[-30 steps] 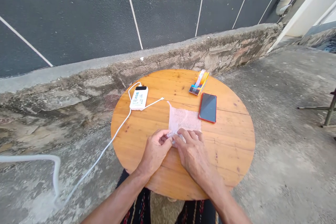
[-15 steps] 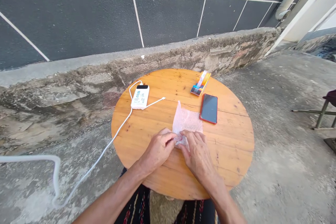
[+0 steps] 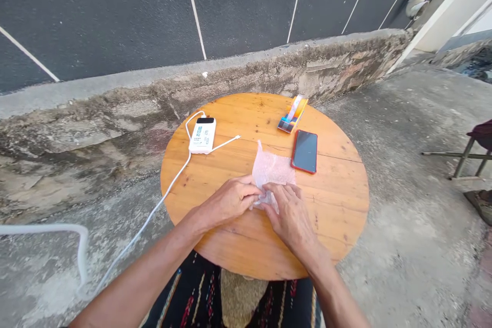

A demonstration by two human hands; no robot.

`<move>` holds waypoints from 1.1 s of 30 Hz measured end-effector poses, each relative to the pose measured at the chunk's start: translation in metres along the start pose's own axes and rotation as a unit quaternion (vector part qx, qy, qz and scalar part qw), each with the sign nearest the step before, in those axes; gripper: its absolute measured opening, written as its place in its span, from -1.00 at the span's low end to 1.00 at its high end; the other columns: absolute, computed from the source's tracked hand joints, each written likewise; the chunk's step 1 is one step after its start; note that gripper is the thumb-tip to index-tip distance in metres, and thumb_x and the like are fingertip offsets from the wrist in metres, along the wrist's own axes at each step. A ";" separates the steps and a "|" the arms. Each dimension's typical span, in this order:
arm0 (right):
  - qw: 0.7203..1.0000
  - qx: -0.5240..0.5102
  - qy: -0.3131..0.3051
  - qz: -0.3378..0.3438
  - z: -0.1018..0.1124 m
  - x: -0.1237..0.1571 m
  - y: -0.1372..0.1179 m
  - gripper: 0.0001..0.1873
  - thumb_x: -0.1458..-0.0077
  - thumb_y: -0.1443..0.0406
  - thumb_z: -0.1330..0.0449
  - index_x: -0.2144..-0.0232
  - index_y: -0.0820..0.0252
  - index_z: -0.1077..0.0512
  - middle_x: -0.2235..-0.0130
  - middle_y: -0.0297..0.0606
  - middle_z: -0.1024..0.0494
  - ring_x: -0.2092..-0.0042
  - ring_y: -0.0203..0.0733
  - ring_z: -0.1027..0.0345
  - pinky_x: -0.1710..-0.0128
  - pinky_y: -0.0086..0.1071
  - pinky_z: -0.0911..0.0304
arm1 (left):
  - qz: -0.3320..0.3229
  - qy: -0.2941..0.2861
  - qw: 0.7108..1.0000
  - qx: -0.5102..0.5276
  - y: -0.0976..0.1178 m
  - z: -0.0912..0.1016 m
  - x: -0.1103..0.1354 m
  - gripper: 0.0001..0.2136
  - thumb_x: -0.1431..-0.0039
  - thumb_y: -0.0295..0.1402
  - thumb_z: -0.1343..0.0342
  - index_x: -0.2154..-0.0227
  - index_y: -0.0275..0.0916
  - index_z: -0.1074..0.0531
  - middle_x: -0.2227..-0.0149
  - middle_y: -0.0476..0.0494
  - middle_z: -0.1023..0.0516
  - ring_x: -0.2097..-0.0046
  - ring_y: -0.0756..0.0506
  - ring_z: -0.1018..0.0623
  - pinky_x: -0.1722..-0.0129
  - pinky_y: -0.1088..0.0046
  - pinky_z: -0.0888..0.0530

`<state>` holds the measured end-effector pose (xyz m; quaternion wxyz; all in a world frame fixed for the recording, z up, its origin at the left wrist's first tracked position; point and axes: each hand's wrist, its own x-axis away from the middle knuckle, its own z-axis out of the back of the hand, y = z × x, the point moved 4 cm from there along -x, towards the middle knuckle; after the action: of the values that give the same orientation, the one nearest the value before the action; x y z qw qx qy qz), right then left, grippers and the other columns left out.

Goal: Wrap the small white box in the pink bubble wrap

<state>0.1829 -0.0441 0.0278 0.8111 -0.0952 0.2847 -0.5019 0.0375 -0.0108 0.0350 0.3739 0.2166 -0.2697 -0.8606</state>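
A sheet of pinkish bubble wrap (image 3: 274,166) lies on the round wooden table (image 3: 215,246), its far left corner sticking up. At its near edge my left hand (image 3: 236,197) pinches the wrap between thumb and fingers. Facing it, my right hand (image 3: 286,210) is closed on the same edge, fingers bent over the plastic. The near edge looks folded or bunched between the two hands; whether anything lies inside the fold is hidden by my fingers. Just beyond the wrap's right corner lies a phone (image 3: 305,151) in a red case, screen up.
A tape dispenser (image 3: 292,114) with tape rolls stands at the table's far right. At the far left lies a white power bank (image 3: 203,136) with a white cable (image 3: 154,210) running off the table. A dark wall (image 3: 238,15) rises behind; a stool (image 3: 471,148) stands right.
The view has shifted slightly, so the table sits higher in the picture. Both hands stay at the wrap's near edge; my left forearm lies a little flatter.
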 end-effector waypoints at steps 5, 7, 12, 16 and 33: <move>1.000 -0.006 -0.001 -0.011 -0.001 -0.003 0.000 -0.69 -0.07 0.44 -0.17 0.12 0.16 -0.30 0.13 -0.23 -0.52 0.10 -0.07 -0.33 -0.03 -0.13 -0.07 | -0.019 -0.018 0.996 -0.083 0.009 -0.002 -0.003 -0.76 -0.24 -0.48 0.06 0.36 -0.22 -0.52 0.37 -0.04 -0.41 0.31 0.00 -0.42 0.31 0.52 -0.32; 1.000 -0.007 -0.004 -0.016 -0.002 -0.003 -0.001 -0.70 -0.07 0.44 -0.16 0.12 0.16 -0.30 0.13 -0.23 -0.52 0.09 -0.06 -0.33 -0.02 -0.13 -0.08 | -0.021 -0.022 0.991 -0.128 0.014 -0.002 -0.004 -0.77 -0.25 -0.47 0.07 0.38 -0.23 -0.51 0.39 -0.05 -0.39 0.32 -0.01 -0.40 0.34 0.51 -0.31; 0.999 -0.028 0.023 -0.018 0.009 0.007 0.002 -0.63 -0.12 0.35 -0.12 -0.01 0.13 -0.27 -0.01 -0.16 -0.47 -0.02 -0.02 -0.30 -0.02 -0.10 -0.11 | -0.031 -0.003 0.985 -0.170 0.021 -0.002 -0.003 -0.78 -0.24 -0.47 0.04 0.42 -0.23 -0.49 0.35 -0.08 -0.38 0.26 -0.04 -0.39 0.30 0.48 -0.33; 0.979 -0.089 0.074 -0.170 0.027 0.035 0.035 -0.70 -0.17 0.22 -0.06 0.05 0.15 -0.33 0.13 -0.15 -0.52 0.11 -0.08 -0.40 0.10 -0.18 -0.25 | -0.057 0.021 0.986 -0.153 0.020 -0.003 0.000 -0.78 -0.22 -0.54 0.06 0.41 -0.24 -0.47 0.24 -0.10 -0.42 0.17 -0.06 -0.39 0.21 0.45 -0.35; 0.845 -0.363 0.013 -0.391 -0.007 0.052 0.056 -0.51 0.02 0.03 -0.15 0.13 0.25 -0.27 0.64 -0.50 -0.35 0.68 -0.35 -0.21 0.76 -0.54 -0.11 | -0.084 0.035 0.991 -0.100 0.015 -0.004 0.003 -0.80 -0.19 -0.58 0.04 0.40 -0.25 -0.47 0.22 -0.09 -0.48 0.16 -0.07 -0.38 0.16 0.40 -0.40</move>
<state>0.2394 -0.0615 -0.0216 0.4509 -0.4802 0.3964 -0.6394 0.0460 -0.0225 0.0406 0.3296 0.2302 -0.1495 -0.9033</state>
